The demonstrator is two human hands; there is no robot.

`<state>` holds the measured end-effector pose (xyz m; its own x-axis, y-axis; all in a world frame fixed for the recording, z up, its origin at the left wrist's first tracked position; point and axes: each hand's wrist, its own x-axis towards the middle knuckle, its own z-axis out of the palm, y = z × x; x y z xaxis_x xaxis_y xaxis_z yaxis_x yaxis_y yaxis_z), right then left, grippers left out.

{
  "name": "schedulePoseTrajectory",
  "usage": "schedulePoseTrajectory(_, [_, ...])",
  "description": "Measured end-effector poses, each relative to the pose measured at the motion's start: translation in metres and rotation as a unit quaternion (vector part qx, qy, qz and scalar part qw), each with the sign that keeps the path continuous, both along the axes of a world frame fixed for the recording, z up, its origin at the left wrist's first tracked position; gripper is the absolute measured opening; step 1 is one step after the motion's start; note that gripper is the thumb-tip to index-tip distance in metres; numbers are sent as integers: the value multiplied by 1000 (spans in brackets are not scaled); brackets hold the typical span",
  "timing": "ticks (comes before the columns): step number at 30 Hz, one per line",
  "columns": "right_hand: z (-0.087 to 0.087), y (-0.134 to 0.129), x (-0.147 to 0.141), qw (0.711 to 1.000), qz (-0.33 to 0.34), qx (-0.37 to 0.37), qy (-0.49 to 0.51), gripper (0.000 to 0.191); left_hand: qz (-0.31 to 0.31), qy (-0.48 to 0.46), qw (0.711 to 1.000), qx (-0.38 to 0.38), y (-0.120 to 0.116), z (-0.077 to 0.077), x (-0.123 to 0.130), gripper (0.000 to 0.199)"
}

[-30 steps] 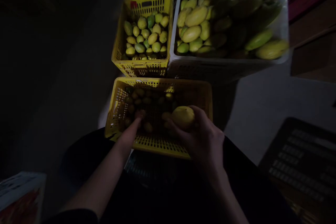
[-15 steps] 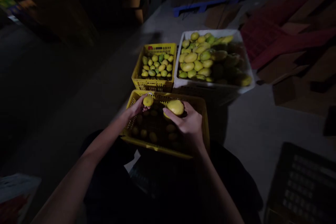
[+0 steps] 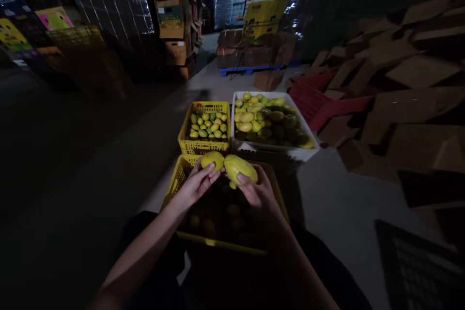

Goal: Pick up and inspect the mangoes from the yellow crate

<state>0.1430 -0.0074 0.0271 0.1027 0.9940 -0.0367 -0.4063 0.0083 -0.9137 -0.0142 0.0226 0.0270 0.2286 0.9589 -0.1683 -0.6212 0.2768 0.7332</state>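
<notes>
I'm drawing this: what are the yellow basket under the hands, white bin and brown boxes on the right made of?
The yellow basket looks like moulded plastic, slightly shiny: slotted walls and a glint on its rim. The white bin looks dull, perhaps plastic from its smooth rim, maybe foam. The brown boxes look like matte cardboard, with folded panels.

Yellow fruits, yellow crates, white crate, blue pallet.
</notes>
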Motion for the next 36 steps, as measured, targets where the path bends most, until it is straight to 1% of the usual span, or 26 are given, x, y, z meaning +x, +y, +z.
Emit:
schedulePoseTrajectory(3, [3,1,7,999,-13,25,-38,38,-10,88,994,64,-8,1,5,41])
schedulePoseTrajectory(6, [8,0,15,989,-47,44,-134,36,10,186,972,141,-9,4,8,45])
schedulePoseTrajectory(9, [11,-2,18,978,-53,77,-188,44,43,243,946,211,-3,7,6,53])
schedulePoseTrajectory(11, [7,-4,16,973,-49,105,-200,53,71,269,922,268,0,8,4,60])
schedulePoseTrajectory(13, [0,-4,14,961,-58,136,-233,59,94,276,905,311,1,9,4,62])
schedulePoseTrajectory(15, [-7,-4,12,939,-82,159,-293,61,105,265,899,332,0,10,5,60])
schedulePoseTrajectory(17, [-11,-4,12,909,-114,180,-357,60,106,254,899,342,-3,13,7,58])
schedulePoseTrajectory(20, [-10,-3,12,852,-173,229,-437,57,95,252,897,349,-6,18,8,59])
schedulePoseTrajectory(22, [-7,-4,11,819,-199,256,-474,53,98,264,891,358,-7,20,7,57])
schedulePoseTrajectory(24, [-5,-4,10,800,-207,271,-494,51,109,288,876,372,-6,21,4,55])
schedulePoseTrajectory(26, [-4,-4,10,791,-205,284,-502,52,126,315,860,380,-5,22,0,55])
schedulePoseTrajectory(28, [-4,-4,10,788,-200,294,-503,54,136,335,855,373,-4,22,-3,57])
schedulePoseTrajectory(30, [-6,-4,10,790,-195,300,-498,56,136,336,862,356,-3,22,-4,59])
schedulePoseTrajectory(31, [-6,-5,9,791,-192,300,-497,56,132,320,873,344,-3,21,-4,59])
schedulePoseTrajectory(34, [-9,-5,2,796,-180,298,-495,55,115,212,929,281,-2,21,-2,57])
schedulePoseTrajectory(36, [-11,-6,-3,803,-169,293,-491,53,114,137,957,229,-2,21,0,56])
